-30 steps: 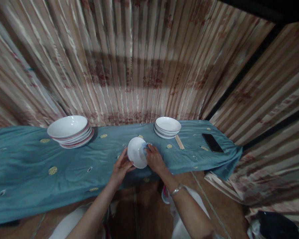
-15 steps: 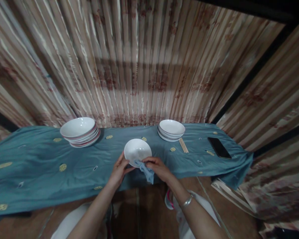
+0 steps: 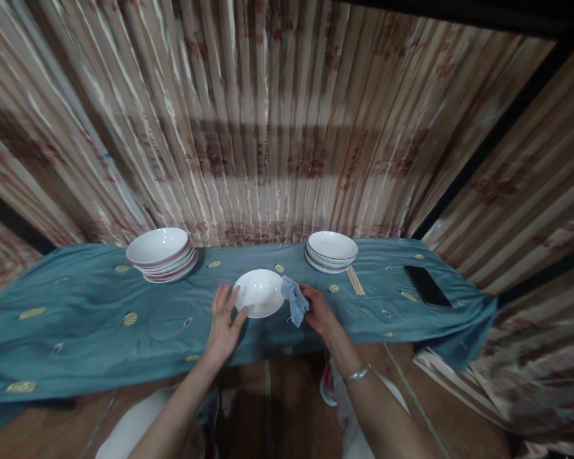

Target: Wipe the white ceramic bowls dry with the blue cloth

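A white bowl (image 3: pixel 260 294) rests upright on the teal cloth in front of me. My left hand (image 3: pixel 226 325) is at its left rim, fingers spread and thumb along the near edge; whether it still touches the bowl is hard to see. Bunched in the closed fingers of my right hand (image 3: pixel 318 310) is a light blue cloth (image 3: pixel 295 302). One end of this cloth reaches the bowl's right rim.
The tablecloth (image 3: pixel 165 312) covers a long narrow table. Stacked bowls and plates (image 3: pixel 160 247) stand back left, and stacked dark-rimmed dishes (image 3: pixel 332 246) back right. Chopsticks (image 3: pixel 355 280) lie beside those, with a black phone (image 3: pixel 426 285) farther right. A pleated curtain (image 3: pixel 268 159) hangs behind.
The bowl has gone from tilted in my hands to level on the table. My left fingers have loosened and spread. The blue cloth has come out of the bowl toward the right.
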{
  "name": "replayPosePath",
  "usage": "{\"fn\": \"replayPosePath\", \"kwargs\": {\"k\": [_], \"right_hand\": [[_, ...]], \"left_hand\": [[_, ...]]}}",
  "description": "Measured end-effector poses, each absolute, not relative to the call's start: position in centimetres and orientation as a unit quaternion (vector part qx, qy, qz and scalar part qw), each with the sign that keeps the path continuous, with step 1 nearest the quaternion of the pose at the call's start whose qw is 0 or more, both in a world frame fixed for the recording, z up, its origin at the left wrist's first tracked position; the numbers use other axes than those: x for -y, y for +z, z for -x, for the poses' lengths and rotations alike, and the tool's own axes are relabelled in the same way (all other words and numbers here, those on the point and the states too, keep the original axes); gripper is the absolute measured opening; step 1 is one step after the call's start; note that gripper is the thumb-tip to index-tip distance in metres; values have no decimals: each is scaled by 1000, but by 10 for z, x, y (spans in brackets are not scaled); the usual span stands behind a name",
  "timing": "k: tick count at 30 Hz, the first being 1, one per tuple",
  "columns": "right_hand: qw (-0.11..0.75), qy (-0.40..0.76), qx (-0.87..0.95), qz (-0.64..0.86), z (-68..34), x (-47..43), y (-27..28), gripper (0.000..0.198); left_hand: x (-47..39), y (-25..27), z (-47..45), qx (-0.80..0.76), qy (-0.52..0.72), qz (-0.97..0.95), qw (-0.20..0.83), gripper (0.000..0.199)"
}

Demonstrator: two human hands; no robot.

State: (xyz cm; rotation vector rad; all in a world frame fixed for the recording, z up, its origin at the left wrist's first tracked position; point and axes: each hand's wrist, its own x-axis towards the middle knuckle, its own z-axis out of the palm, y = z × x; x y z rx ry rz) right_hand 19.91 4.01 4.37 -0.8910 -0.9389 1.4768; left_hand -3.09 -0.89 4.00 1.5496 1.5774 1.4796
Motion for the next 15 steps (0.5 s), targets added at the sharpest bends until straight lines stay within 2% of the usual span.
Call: {"fn": "replayPosePath", "kwargs": {"k": [3,7,15], "right_hand": [[572,640,338,388,-196,-42,37,16],[584,635,317,393,-192,-45,32,19],[620,538,379,427,-186,-58,45,24]], "left_hand": [[13,42,16,-525,477,-660,250,24],[10,42,1,-506,427,-696,279,14],[-1,60,5,-533,526,-574,331,8]]}}
